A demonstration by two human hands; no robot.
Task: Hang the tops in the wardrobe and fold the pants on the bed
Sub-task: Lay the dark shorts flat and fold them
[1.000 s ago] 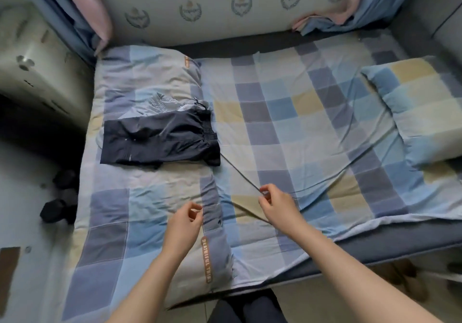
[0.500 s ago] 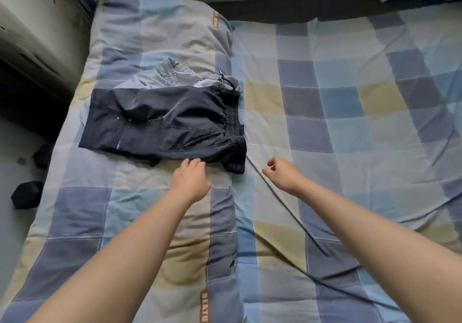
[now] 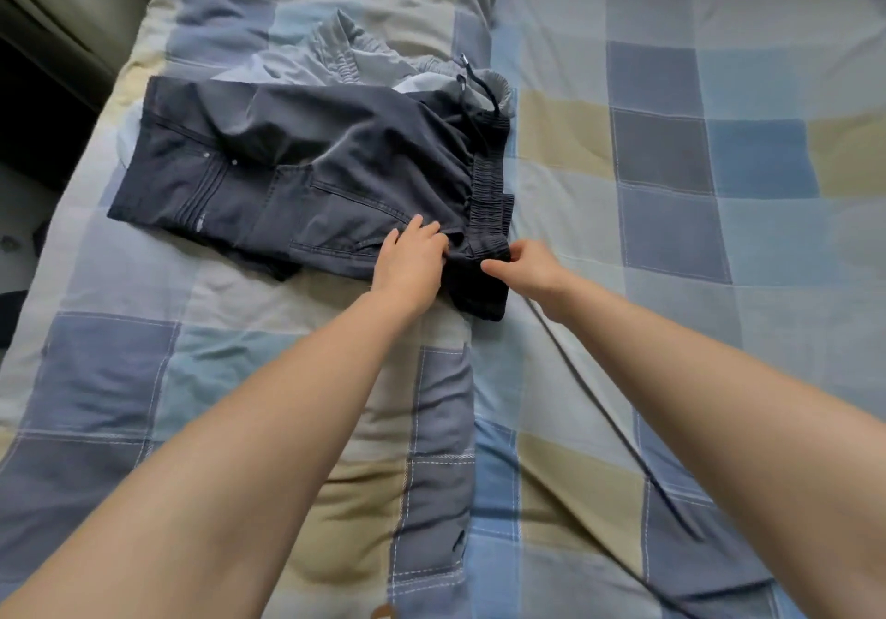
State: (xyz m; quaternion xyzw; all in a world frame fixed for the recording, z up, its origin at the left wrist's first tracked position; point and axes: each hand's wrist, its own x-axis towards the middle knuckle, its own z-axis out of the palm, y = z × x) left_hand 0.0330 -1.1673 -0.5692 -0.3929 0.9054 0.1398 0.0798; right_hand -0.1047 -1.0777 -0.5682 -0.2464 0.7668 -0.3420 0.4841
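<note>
The dark navy pants [image 3: 307,177] are lying folded on the bed [image 3: 719,235], on its left half, with the elastic waistband [image 3: 486,187] pointing right and the leg ends pointing left. They are resting on top of a light grey garment [image 3: 345,53], which is peeking out along their far edge, its drawstring [image 3: 474,86] trailing over the navy waistband. A lower layer of navy cloth is sticking out at the near right corner, just under the waistband.

The left hand [image 3: 412,259] is resting on the pants near the waistband, its fingers [image 3: 417,228] lying fairly straight on the fabric by the pocket seam, while its thumb side is pressing in toward the cloth; whether it is pinching anything, I cannot tell. The right hand [image 3: 522,266] is touching the near end of the waistband, with fingers curled round the edge of the pants, gripping it. Both forearms are stretching in from the bottom of the view.

The bed is wearing a checked cover in blue, grey and pale yellow squares, rumpled in places. A thin dark cord [image 3: 599,407] is running diagonally across the cover beneath the right forearm. At the far left, a pale cabinet [image 3: 57,5] is standing beside the bed, with dark floor space below it.
</note>
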